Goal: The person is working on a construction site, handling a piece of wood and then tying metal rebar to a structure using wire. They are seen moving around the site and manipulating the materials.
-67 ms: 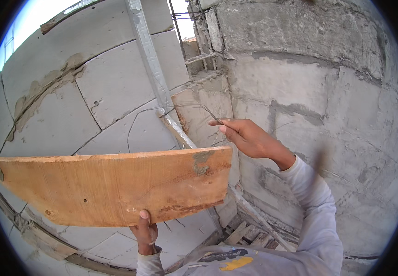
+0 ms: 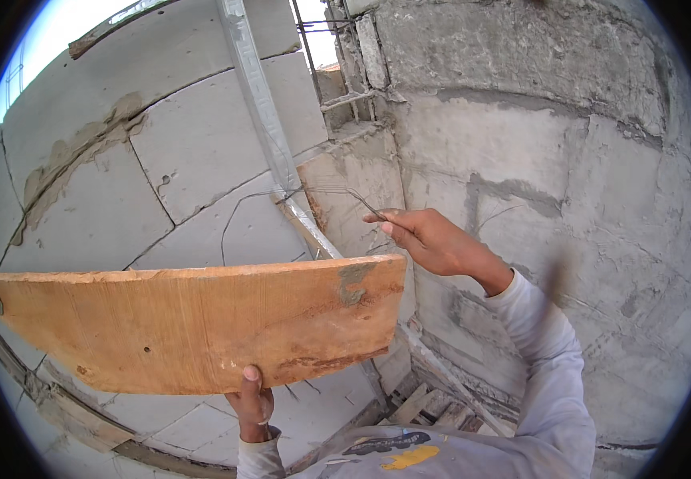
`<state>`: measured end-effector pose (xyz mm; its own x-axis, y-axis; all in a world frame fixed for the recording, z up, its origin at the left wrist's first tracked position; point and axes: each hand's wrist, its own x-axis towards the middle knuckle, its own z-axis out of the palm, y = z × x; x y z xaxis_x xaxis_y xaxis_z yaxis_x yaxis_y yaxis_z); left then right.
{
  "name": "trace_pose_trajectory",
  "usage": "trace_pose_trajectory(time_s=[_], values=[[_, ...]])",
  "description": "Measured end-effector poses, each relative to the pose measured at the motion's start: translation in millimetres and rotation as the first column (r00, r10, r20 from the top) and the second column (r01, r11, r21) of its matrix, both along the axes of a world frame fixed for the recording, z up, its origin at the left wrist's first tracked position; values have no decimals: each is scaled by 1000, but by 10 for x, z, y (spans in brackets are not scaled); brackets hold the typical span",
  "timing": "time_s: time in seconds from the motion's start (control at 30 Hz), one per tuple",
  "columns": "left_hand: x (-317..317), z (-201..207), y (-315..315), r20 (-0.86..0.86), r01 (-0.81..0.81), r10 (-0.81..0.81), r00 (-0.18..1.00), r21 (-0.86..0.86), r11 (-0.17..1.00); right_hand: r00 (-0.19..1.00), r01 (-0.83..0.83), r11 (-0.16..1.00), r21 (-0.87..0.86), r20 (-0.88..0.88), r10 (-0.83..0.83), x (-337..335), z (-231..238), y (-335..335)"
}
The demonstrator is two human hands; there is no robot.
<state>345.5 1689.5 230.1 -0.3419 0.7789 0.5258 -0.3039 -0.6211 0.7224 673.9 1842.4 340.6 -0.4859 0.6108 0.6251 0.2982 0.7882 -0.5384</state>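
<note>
A long orange-brown wooden board [image 2: 194,319] spans the left and middle of the head view, with a smear of grey mortar near its right end. My left hand [image 2: 251,405] grips the board's lower edge, thumb on the near face; its other fingers are hidden behind. Above the board's right end, my right hand [image 2: 429,238] pinches a thin dark wire [image 2: 359,196] between thumb and forefinger. From there the wire runs left past a metal bar and bends down behind the board.
A pale metal bar [image 2: 262,104] leans along the grey block wall [image 2: 194,144]. Rougher concrete wall [image 2: 513,148] rises at the right. Reinforcing bars [image 2: 345,48] stand in the far corner. Wood scraps [image 2: 433,409] lie low, near a slanting pole [image 2: 457,387].
The wire near my right hand has shifted slightly, and the board's right end has edged a little to the right. Both hands keep their grips.
</note>
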Motion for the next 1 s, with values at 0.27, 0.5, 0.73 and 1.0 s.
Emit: trace_pose_trajectory(time_s=[0.27, 0.5, 0.73, 1.0], values=[[-237, -79, -24, -97, -130, 127, 987, -32, 991, 981, -8, 949, -314, -186, -53, 130, 373, -280], [-546, -252, -261, -185, -163, 144, 972, -92, 982, 927, 270, 961, 67, -289, -240, 162, 475, -289], [-502, -205, -331, -177, -95, 61, 982, -189, 977, 999, 8, 1000, 6, -36, -7, 42, 533, -346], [-284, -5, 6, -213, 41, -77, 974, -169, 985, 962, -266, 870, -414, -62, 265, -203, 596, -473]])
